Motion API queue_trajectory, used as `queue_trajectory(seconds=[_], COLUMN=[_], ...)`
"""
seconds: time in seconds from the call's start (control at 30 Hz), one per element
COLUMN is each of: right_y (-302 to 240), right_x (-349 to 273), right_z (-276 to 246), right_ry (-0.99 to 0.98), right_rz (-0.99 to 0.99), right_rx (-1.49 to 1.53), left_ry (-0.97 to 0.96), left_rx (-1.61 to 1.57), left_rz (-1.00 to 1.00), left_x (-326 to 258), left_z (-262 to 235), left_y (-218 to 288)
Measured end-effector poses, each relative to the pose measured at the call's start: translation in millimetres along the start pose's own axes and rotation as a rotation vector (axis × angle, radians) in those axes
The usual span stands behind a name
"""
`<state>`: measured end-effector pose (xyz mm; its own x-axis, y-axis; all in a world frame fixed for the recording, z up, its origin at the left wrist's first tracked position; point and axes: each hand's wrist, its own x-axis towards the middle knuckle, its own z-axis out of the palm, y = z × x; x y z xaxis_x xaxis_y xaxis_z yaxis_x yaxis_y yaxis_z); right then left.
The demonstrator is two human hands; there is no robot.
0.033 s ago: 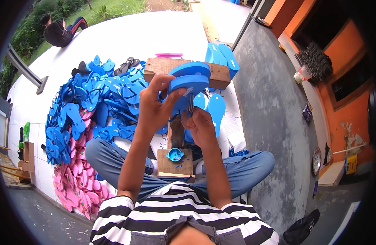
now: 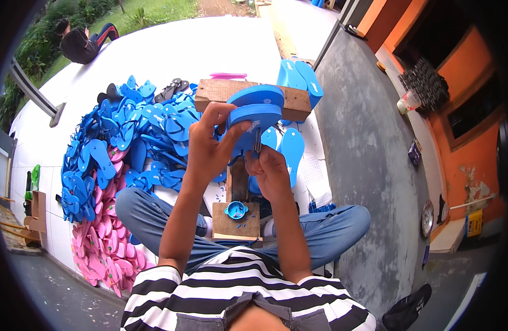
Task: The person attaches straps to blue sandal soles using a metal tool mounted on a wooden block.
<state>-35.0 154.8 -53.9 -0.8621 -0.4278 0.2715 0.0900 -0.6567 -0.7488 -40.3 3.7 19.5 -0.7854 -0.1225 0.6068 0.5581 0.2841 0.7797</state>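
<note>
My left hand (image 2: 210, 138) is closed around a pair of blue flip-flops (image 2: 256, 114), held up in front of me with the thumb on the nearer sole. Just below them my right hand (image 2: 270, 168) pinches a slim metal tool (image 2: 257, 140), whose shaft points up against the nearer flip-flop; its tip cannot be made out. Behind the held pair lies a wooden block (image 2: 215, 92). Below my hands, a small blue cup (image 2: 236, 210) with little blue pieces sits on a wooden board (image 2: 223, 227). Another blue flip-flop (image 2: 292, 150) lies to the right of my right hand.
A large heap of blue flip-flops (image 2: 102, 157) spreads on the left, with pink flip-flops (image 2: 108, 243) nearer me. More blue soles (image 2: 308, 81) stand behind the block's right end. A paper sheet (image 2: 315, 179) lies right. One person (image 2: 80, 47) sits far left.
</note>
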Motion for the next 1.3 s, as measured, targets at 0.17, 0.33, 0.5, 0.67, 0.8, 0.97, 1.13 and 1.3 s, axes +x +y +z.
queue_trajectory(seconds=[0.17,0.33,0.5,0.67,0.8,0.97,1.13,1.3], right_y=[3.1,12.1,10.4,4.2,-11.1,-28.6,-41.6,-41.9], right_x=[-0.9,-3.5,-10.1,-0.7,21.0,-16.4,-2.0,25.5], right_z=[3.2,3.1,7.8,4.8,-7.4,7.1,17.5,38.2], right_ry=[0.039,0.055,0.11,0.141,0.077,0.197,0.343,0.177], right_rz=[-0.097,-0.136,-0.14,-0.1,0.01,0.155,-0.328,-0.214], right_rx=[-0.082,-0.041,-0.067,-0.088,-0.065,-0.36,-1.057,-0.675], left_ry=[-0.014,0.023,0.066,0.012,0.001,-0.128,-0.127,-0.082], left_rx=[0.058,0.294,0.359,0.334,0.232,0.006,-0.166,-0.179], left_rz=[0.02,0.063,0.153,0.14,0.02,0.002,-0.105,-0.175], left_x=[2.0,1.9,13.7,14.0,14.5,0.1,-2.8,-6.5], left_z=[3.8,10.2,9.8,3.8,5.2,-11.3,-2.1,2.8], left_y=[8.4,12.0,-0.1,-8.7,-6.9,-11.5,-10.5,-1.0])
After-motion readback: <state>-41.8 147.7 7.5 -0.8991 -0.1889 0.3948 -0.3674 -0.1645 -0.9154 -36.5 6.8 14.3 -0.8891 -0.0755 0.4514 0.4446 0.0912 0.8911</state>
